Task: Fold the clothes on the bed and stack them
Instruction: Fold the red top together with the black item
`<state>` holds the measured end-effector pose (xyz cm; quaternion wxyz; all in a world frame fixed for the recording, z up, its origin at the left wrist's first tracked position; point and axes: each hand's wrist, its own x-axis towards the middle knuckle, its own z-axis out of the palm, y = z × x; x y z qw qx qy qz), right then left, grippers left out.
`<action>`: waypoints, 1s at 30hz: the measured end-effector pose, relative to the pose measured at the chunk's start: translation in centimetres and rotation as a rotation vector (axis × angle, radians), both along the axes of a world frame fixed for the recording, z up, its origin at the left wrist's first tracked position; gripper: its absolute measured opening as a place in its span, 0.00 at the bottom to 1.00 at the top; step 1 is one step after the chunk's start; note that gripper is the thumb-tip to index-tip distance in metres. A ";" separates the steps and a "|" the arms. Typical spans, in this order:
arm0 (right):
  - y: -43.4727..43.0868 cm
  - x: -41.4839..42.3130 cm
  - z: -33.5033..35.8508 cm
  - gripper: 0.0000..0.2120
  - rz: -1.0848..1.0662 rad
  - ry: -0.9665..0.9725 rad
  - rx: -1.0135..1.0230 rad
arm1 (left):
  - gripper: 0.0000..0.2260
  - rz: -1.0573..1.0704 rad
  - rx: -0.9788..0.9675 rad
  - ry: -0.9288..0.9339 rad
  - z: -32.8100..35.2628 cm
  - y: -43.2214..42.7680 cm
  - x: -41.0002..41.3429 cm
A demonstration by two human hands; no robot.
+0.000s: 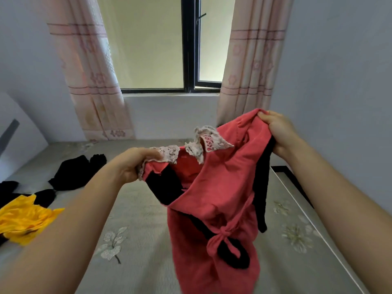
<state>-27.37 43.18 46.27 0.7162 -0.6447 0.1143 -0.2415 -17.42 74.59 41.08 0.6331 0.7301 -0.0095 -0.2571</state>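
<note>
A coral-red dress (pixel 220 187) with black panels, a pale lace collar and a knotted waist tie hangs in the air over the bed (pixel 144 240). My left hand (pixel 133 164) grips one shoulder at the lace edge. My right hand (pixel 277 132) grips the other shoulder, higher and to the right. The dress droops between them, with its hem out of view below. A yellow garment (pixel 25 217) lies crumpled on the bed at the left. Black clothes (pixel 74 172) lie beyond it.
The bed has a grey cover with pale flower prints, and its right edge (pixel 318 236) runs along a wall. A window (pixel 188 45) with pink curtains is straight ahead. A white panel (pixel 19 134) leans at the far left.
</note>
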 end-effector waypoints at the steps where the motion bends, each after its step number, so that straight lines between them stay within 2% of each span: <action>1: -0.5 0.2 -0.4 0.08 -0.048 -0.006 -0.007 | 0.05 0.009 0.079 -0.060 -0.6 0.4 0.3; 3: -1.7 0.2 -1.6 0.07 -0.211 0.032 -0.130 | 0.07 0.075 0.180 -0.194 -1.6 1.0 0.6; 5: -3.0 0.0 -3.3 0.07 -0.372 0.134 -0.428 | 0.09 0.102 0.206 -0.225 -2.2 1.1 0.9; 6: -3.6 -0.3 -4.2 0.09 -0.417 0.184 -0.568 | 0.08 0.092 0.225 -0.238 -2.3 0.9 0.9; 8: -4.6 -0.7 -5.7 0.11 -0.462 0.274 -0.713 | 0.05 0.058 0.295 -0.276 -2.5 0.2 1.1; 10: -5.3 -1.0 -6.9 0.12 -0.476 0.327 -0.650 | 0.03 0.047 0.312 -0.266 -2.4 -0.6 1.5; 13: -5.3 -1.2 -8.4 0.11 -0.377 0.331 -0.229 | 0.05 0.058 0.221 -0.115 -2.1 -1.8 1.9; 15: -5.0 -1.3 -9.1 0.10 -0.325 0.341 -0.116 | 0.08 0.062 0.107 -0.025 -1.5 -2.9 2.2; 17: -3.9 -1.4 -8.9 0.10 -0.258 0.330 -0.146 | 0.09 0.077 -0.041 0.015 -0.7 -4.2 2.7; 19: -2.1 -1.3 -8.5 0.10 -0.132 0.366 -0.274 | 0.09 0.087 -0.151 0.046 0.2 -5.5 2.8; 22: 0.1 -1.2 -9.0 0.33 0.004 0.561 -0.673 | 0.12 0.071 -0.284 0.075 1.4 -7.5 2.1; 24: 2.2 -0.9 -9.8 0.40 -0.016 0.623 -0.909 | 0.13 0.025 -0.350 0.078 2.0 -8.6 1.3; 26: 4.8 -0.6 -10.8 0.37 0.078 0.559 -0.932 | 0.13 -0.009 -0.382 0.088 2.4 -9.3 0.7; 28: 7.4 -0.1 -12.2 0.28 0.172 0.499 -0.850 | 0.13 -0.035 -0.387 0.105 2.6 -9.5 0.4; 30: 8.7 0.4 -14.2 0.17 0.133 0.511 -0.788 | 0.12 -0.048 -0.382 0.111 2.9 -9.2 0.1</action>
